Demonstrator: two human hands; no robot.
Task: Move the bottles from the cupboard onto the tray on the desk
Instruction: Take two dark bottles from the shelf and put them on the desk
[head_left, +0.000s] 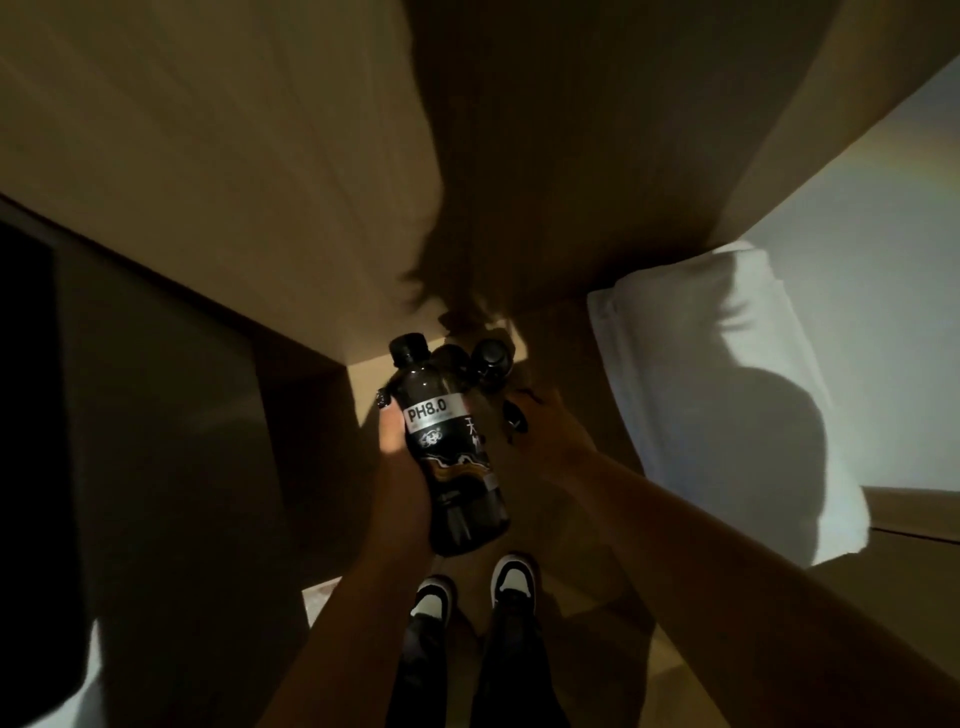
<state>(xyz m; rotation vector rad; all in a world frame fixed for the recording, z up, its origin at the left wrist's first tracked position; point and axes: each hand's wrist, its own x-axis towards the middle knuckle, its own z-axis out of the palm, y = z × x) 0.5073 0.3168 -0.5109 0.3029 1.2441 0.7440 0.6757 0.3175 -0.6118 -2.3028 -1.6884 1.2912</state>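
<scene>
Bottle in hand: dark bottle (451, 447) with a black cap and a "PH8.0" label, tilted, cap pointing up and away, held low in front of the body.
Left hand: left hand (402, 467) wrapped around the bottle's left side, thumb at the label, gripping it firmly.
Right hand: right hand (545, 431) just beside the bottle, fingers spread and loose, holding nothing; touching the bottle or not, cannot tell.
Second bottle: another dark bottle (493, 364) just beyond, only its black cap clear, deep in shadow.
Surroundings: wooden cupboard panel (234, 182) looming above left, white bedding (727, 374) to the right.
Below: black-and-white shoes (511, 577) on the floor.
</scene>
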